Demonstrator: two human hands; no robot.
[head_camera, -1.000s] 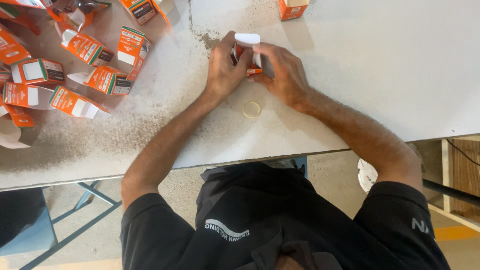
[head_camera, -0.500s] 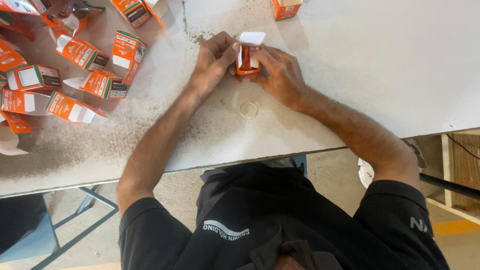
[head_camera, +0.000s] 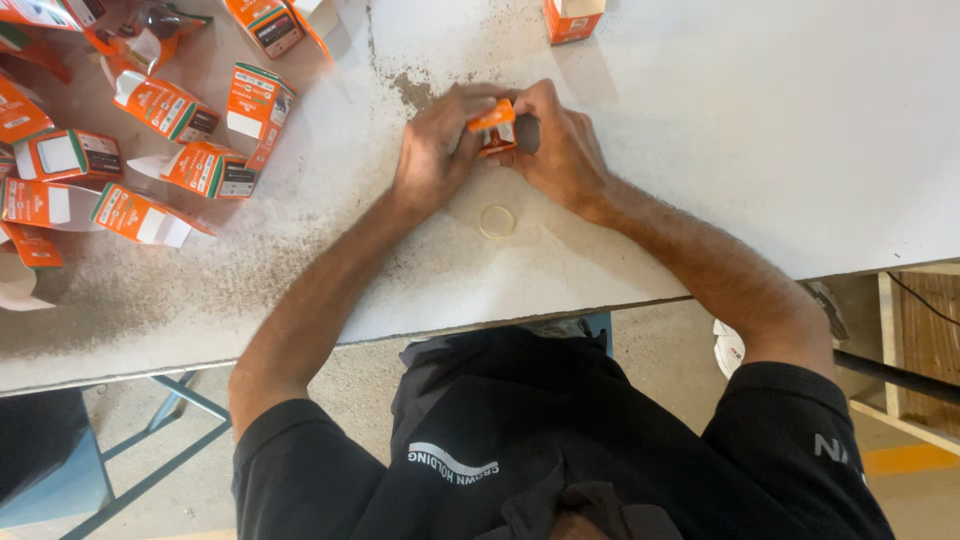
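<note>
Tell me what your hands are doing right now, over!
Left hand and right hand both closed on one small orange box over the white table. Pale ring lies just below them. Nothing in the way.

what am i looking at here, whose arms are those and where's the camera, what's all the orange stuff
There is no machine here. A person wears a camera on the head, looking straight down, so you see their own chest, arms and hands from above.

Both hands meet at the middle of a white table. The left hand and the right hand hold one small orange box between them, fingers wrapped around it.

Just in front of the hands, nearer the person, a small pale ring lies flat on the table. To the left lies a loose pile of boxes, orange and white, several with flaps open. One more box stands at the far edge.
</note>
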